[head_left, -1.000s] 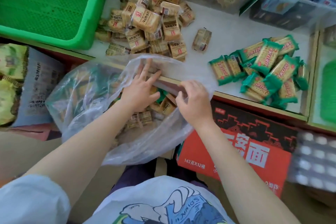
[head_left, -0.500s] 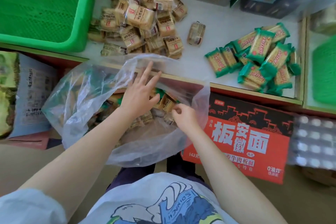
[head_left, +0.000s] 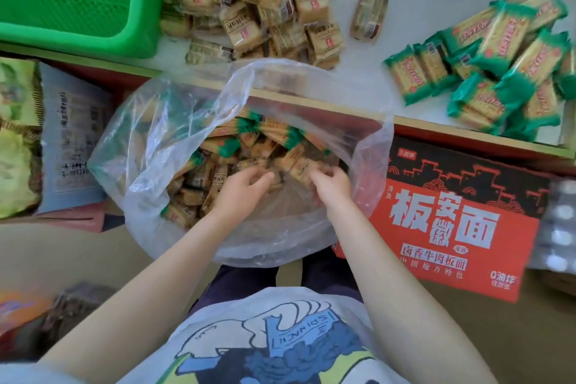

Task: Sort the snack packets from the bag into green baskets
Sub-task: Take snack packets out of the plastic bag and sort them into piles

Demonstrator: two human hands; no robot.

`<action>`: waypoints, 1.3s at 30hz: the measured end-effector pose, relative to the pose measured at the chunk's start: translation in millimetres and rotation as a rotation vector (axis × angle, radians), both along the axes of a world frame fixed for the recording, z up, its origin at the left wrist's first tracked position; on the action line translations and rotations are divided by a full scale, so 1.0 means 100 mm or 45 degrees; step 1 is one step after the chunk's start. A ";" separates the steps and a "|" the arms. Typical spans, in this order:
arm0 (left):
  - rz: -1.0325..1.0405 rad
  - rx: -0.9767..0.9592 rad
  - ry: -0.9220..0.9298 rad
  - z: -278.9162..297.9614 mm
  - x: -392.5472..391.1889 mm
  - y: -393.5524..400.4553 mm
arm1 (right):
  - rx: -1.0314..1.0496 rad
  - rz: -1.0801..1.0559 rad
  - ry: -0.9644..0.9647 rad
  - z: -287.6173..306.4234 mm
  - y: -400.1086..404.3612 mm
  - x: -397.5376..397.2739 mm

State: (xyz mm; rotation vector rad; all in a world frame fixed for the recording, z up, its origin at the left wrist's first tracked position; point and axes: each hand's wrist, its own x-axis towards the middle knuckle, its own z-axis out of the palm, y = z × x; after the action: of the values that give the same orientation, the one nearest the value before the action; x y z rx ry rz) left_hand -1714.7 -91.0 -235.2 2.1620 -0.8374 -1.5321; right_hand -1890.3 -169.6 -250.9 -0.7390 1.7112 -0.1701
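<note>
Down inside the clear plastic bag [head_left: 174, 146] your left hand [head_left: 241, 188] and right hand [head_left: 330, 179] sit close together among the snack packets [head_left: 249, 146], fingers curled over them, though whether either has one gripped, you cannot tell. Up left on the table [head_left: 358, 72] stands a green basket [head_left: 74, 0], beside brown [head_left: 265, 3] and green piles [head_left: 498, 65]
</note>
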 end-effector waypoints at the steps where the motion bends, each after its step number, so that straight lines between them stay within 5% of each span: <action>1: 0.039 -0.010 0.037 0.06 -0.02 -0.03 | 0.037 0.005 -0.081 0.16 0.06 -0.04; 7: 0.388 -0.173 0.396 0.62 -0.20 -0.41 | -0.049 0.029 -0.518 0.89 0.00 -0.25; 12: 0.403 -0.375 0.521 1.03 -0.08 -0.83 | -0.126 0.241 -0.587 1.27 -0.48 -0.16; 14: 0.420 -0.509 0.422 1.18 0.04 -1.00 | -0.159 0.298 -0.554 1.39 -0.71 -0.01; 16: 0.342 -0.610 0.057 1.23 0.23 -1.10 | -0.215 0.299 -0.483 1.45 -0.97 0.23; 20: -0.192 -0.410 -0.635 0.98 0.68 -1.08 | -0.346 0.196 -0.474 1.42 -1.53 0.89; 25: -0.420 -0.304 -0.677 0.68 0.93 -1.08 | -0.363 0.022 -0.538 1.37 -1.93 1.49; 30: -0.555 -0.281 -0.720 0.46 0.88 -1.02 | -0.453 -0.134 -0.529 1.55 -1.62 1.27; 35: -0.624 -0.310 -0.809 0.35 0.74 -0.90 | -0.230 0.203 -0.518 1.43 -0.74 0.68; 39: -0.562 -0.422 -0.849 0.32 0.59 -0.71 | 0.106 0.473 -0.257 0.83 -0.17 0.54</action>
State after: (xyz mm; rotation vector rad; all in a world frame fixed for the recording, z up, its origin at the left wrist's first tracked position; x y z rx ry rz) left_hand -1655.3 -161.9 -203.5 2.3330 -1.7338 -0.7082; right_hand -1836.2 -186.4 -168.2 -0.9307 1.3565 0.0816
